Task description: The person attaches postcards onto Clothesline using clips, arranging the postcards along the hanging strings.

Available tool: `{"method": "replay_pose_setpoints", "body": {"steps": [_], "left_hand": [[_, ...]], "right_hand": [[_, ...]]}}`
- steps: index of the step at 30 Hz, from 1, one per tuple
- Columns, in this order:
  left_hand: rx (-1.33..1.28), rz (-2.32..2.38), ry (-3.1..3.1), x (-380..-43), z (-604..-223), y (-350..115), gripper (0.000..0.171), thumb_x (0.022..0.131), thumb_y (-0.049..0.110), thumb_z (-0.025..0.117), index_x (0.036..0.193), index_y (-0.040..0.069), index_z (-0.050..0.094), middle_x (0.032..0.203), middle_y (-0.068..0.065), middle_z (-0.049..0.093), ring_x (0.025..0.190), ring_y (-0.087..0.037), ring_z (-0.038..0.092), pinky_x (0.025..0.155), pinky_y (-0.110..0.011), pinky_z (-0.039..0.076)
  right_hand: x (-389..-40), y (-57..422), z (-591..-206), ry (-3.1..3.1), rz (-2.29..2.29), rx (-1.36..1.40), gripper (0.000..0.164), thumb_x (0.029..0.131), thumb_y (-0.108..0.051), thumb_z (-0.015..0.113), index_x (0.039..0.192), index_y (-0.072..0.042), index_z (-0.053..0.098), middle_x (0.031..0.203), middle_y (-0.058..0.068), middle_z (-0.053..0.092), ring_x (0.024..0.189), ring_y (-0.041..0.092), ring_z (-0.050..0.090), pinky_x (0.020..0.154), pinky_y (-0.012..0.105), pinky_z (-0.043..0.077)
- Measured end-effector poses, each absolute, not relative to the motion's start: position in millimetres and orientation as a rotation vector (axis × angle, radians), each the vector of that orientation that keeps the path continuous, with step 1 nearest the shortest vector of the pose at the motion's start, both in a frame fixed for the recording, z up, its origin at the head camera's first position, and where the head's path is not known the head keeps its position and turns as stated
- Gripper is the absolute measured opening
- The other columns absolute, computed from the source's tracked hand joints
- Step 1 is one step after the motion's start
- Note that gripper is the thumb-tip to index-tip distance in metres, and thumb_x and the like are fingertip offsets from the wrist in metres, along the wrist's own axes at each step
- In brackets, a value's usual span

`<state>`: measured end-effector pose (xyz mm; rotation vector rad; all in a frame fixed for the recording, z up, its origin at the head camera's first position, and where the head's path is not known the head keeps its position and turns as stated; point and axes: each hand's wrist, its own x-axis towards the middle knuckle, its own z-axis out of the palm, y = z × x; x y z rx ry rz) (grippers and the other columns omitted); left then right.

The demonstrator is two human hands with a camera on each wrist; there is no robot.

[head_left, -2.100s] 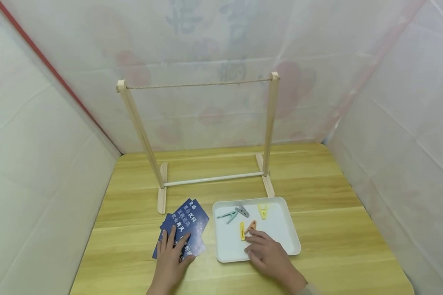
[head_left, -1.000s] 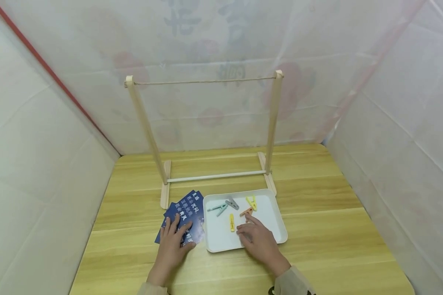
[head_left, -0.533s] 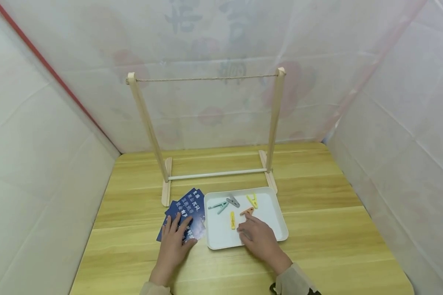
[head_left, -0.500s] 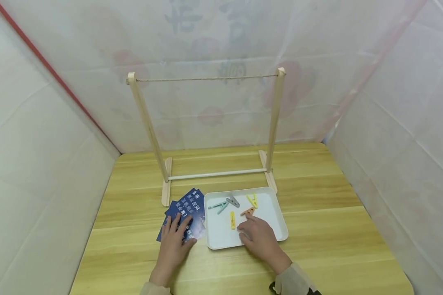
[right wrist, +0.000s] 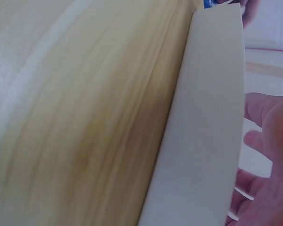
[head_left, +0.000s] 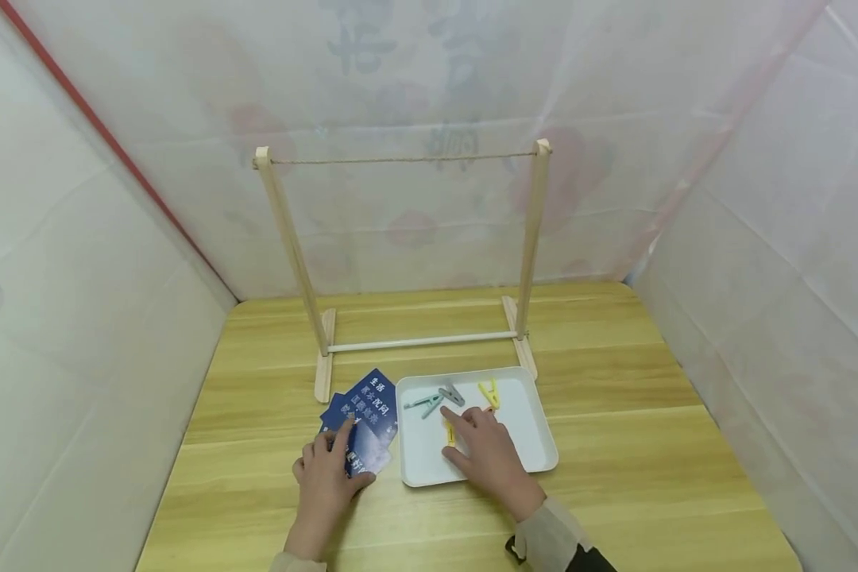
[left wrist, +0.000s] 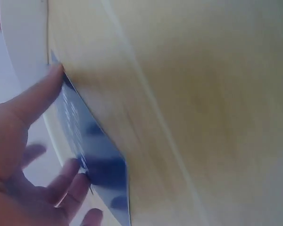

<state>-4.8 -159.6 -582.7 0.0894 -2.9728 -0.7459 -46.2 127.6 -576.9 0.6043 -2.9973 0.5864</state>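
Note:
In the head view, dark blue cards [head_left: 374, 397] printed with white characters lie overlapped at left centre. My left hand [head_left: 325, 481] holds the nearest card [left wrist: 101, 157], its thumb at one edge and curled fingers at the other. My right hand [head_left: 493, 461] is over a white tray [head_left: 425, 470], index finger extended and thumb apart. Between these two digits lies a small yellow clothespin [head_left: 450, 434]. Beyond are a teal clothespin [head_left: 427, 403], a grey one and a second yellow clothespin [head_left: 489, 394]. An orange clothespin is mostly hidden by the right hand.
Behind the cards and tray stands a wooden frame [head_left: 531, 246] with a twine [head_left: 400, 160] strung across its top and a white rod [head_left: 422, 342] low down. Pale sheets [head_left: 779, 334] enclose the wood-grain table [head_left: 636, 445] on three sides.
My right hand has moved left from the orange clothespin to above the yellow one. The left hand's fingers have drawn back and curled, and the nearest card has shifted.

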Motion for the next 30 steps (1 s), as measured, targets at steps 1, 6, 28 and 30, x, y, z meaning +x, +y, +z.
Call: {"method": "replay_pose_setpoints", "body": {"steps": [1, 6, 28, 30], "left_hand": [[0.102, -0.723, -2.971, -4.0, -582.5, -160.1, 0.106, 0.061, 0.036, 0.095, 0.151, 0.019, 0.042, 0.126, -0.021, 0.057, 0.110, -0.043, 0.049, 0.089, -0.061, 0.036], [0.171, -0.700, -3.005, -0.6, -581.6, -162.4, 0.110, 0.063, 0.038, 0.094, 0.154, 0.014, 0.036, 0.119, -0.019, 0.060, 0.103, -0.037, 0.051, 0.083, -0.054, 0.040], [0.135, -1.230, -2.572, -1.4, -558.1, -172.7, 0.017, 0.099, 0.008, 0.060, 0.114, 0.000, 0.061, 0.076, 0.000, 0.050, 0.065, -0.010, 0.045, 0.054, -0.022, 0.038], [0.128, -1.346, -2.518, -2.8, -553.7, -173.4, 0.014, 0.100, 0.007, 0.058, 0.112, 0.000, 0.058, 0.077, -0.002, 0.051, 0.064, -0.009, 0.046, 0.053, -0.021, 0.041]], "right_hand": [[-45.2, 127.0, -577.6, -3.007, 0.572, 0.606, 0.059, 0.088, -0.044, 0.074, 0.141, -0.026, 0.057, 0.110, 0.001, 0.058, 0.094, 0.017, 0.054, 0.068, 0.033, 0.042], [-41.6, 128.5, -581.6, -3.001, 0.544, 0.559, 0.034, 0.089, -0.041, 0.073, 0.118, -0.023, 0.065, 0.108, -0.004, 0.064, 0.100, 0.020, 0.059, 0.074, 0.041, 0.047], [-36.7, 138.9, -592.3, -2.928, 0.796, 0.454, 0.017, 0.087, -0.029, 0.077, 0.102, -0.023, 0.074, 0.078, -0.021, 0.060, 0.067, -0.003, 0.047, 0.065, 0.028, 0.046], [-35.5, 140.2, -592.8, -2.934, 0.847, 0.441, 0.011, 0.087, -0.029, 0.077, 0.096, -0.026, 0.071, 0.083, -0.019, 0.060, 0.071, 0.000, 0.050, 0.065, 0.026, 0.047]]}}
